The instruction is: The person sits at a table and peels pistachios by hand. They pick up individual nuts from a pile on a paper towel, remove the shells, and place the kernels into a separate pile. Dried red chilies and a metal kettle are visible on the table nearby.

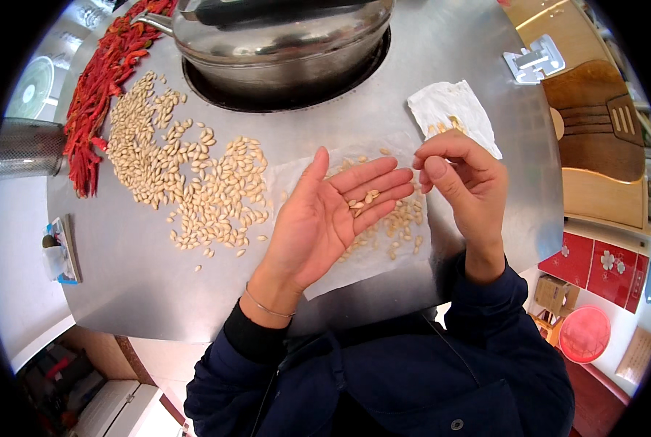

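Observation:
My left hand (325, 211) is palm up with fingers stretched out, holding a few pale seeds (363, 200) on them. Just to its right, my right hand (449, 175) has its fingers curled toward the thumb; anything between the tips is too small to make out. Beneath both hands lies a translucent sheet (325, 275) with scattered seeds (405, 218), partly hidden. A wide spread of similar seeds (216, 204) covers the steel table (128, 269) to the left. Beyond my right hand is a crumpled white paper (427, 102) with some pale bits on it.
A large steel pot (281, 54) sits in the table's round opening. Red dried chillies (92, 124) line the left, beside a mesh cylinder (26, 146). A small item stack (67, 251) is at the left edge, a white fitting (529, 62) at the right, near a wooden chair (587, 124).

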Action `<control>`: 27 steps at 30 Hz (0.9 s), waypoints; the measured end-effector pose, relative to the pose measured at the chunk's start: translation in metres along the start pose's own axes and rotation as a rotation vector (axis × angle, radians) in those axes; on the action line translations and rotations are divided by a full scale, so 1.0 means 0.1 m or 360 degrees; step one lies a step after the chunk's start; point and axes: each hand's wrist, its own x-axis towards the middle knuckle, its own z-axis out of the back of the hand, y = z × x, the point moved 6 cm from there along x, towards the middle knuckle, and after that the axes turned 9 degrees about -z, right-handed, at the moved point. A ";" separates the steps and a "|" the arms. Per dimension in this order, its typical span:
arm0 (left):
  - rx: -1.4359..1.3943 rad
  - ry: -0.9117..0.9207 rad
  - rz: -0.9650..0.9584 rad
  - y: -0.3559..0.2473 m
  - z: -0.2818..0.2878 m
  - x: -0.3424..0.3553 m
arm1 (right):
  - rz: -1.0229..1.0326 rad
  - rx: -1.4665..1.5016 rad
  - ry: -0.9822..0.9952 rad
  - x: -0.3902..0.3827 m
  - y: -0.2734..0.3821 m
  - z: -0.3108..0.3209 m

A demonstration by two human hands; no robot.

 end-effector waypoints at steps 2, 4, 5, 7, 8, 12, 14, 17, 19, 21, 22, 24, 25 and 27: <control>0.0045 -0.0013 -0.0055 -0.05 -0.01 -0.06 | -0.0057 -0.0038 -0.0090 -0.02 -0.05 0.04; 0.0450 -0.0123 -0.0277 -0.22 -0.04 -0.20 | -0.0083 -0.0059 -0.0149 0.00 -0.11 0.06; 0.0652 -0.0178 -0.0382 -0.31 -0.06 -0.29 | -0.0063 -0.0089 -0.0157 0.01 -0.09 0.06; 0.0885 -0.0409 -0.0575 -0.48 0.11 -0.55 | -0.0065 -0.0145 -0.0132 0.00 -0.09 0.04; 0.0994 -0.0522 -0.0662 -0.56 0.20 -0.69 | -0.0043 -0.0187 -0.0112 0.00 -0.08 0.01; 0.0793 -0.0775 -0.0646 -0.69 0.45 -1.10 | -0.0011 -0.0330 -0.0064 -0.02 -0.10 -0.04; 0.0562 -0.0598 -0.0678 -0.64 0.41 -1.12 | 0.0078 -0.0419 -0.0064 -0.03 -0.07 -0.08; 0.0246 -0.0360 -0.0668 -0.49 0.28 -1.02 | 0.0330 -0.0605 0.0020 -0.11 0.06 -0.27; 0.0079 -0.0236 -0.0627 -0.37 0.16 -0.91 | 0.0498 -0.0677 0.0187 -0.18 0.15 -0.45; -0.0046 -0.0156 -0.0560 -0.27 0.04 -0.80 | 0.0741 -0.0730 0.0260 -0.23 0.24 -0.58; -0.0103 -0.0132 -0.0530 -0.22 0.00 -0.76 | 0.0858 -0.0757 0.0293 -0.26 0.28 -0.63; -0.0215 -0.0090 -0.0474 -0.12 -0.05 -0.71 | 0.0913 -0.0820 0.0291 -0.27 0.28 -0.66; -0.0219 -0.0107 -0.0442 -0.08 -0.06 -0.69 | 0.0941 -0.0848 0.0294 -0.27 0.29 -0.67; -0.0219 -0.0147 -0.0392 -0.01 -0.07 -0.66 | 0.0937 -0.0849 0.0325 -0.28 0.30 -0.67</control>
